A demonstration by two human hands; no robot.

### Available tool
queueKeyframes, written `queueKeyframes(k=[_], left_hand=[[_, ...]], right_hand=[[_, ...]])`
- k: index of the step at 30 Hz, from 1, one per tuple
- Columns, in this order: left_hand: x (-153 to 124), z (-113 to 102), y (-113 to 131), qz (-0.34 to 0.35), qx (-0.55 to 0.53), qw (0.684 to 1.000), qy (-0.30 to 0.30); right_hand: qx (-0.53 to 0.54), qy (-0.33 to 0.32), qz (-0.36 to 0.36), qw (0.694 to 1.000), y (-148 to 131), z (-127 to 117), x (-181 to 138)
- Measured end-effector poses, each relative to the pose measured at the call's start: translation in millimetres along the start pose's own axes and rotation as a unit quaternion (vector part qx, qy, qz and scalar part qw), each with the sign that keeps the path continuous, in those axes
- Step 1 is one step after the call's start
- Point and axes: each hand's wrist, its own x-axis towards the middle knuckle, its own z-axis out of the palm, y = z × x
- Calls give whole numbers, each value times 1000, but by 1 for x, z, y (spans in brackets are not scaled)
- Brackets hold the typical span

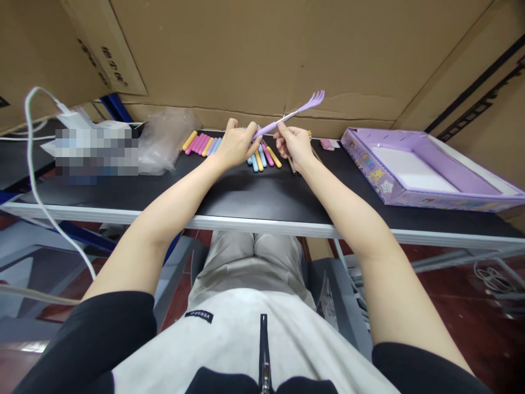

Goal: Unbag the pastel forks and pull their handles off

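A purple back scratcher (301,108) with a claw-shaped head and a thin metal rod points up and to the right above the black table (246,191). My left hand (235,145) is closed round its purple handle. My right hand (293,143) pinches the metal rod just beside the handle. Under and behind both hands lie several coloured handle sleeves (203,144) in yellow, pink and blue, in a row on the table.
A purple tray-like box (414,169) with a white inside stands at the right of the table. A crumpled clear plastic bag (164,139) lies at the left, beside a white charger and cable (33,164). Cardboard boxes (262,54) wall off the back.
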Motion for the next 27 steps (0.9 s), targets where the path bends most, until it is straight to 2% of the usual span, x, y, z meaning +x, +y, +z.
queueKeyframes(k=[6,12,17,27], left_hand=[[2,-1,7,1,-7,1000,-21],[4,4,11,12,-10,1000,-12],[10,5,7,25,-28,999,-7],[22,2,8,23,-69,997,22]], right_hand=[[50,31,-40,997,-1,1,1],[56,3,-12,998,-9,7,-6],[69,20,10,997,-20,10,-8],[47,62,3,997,-33,-7,6]])
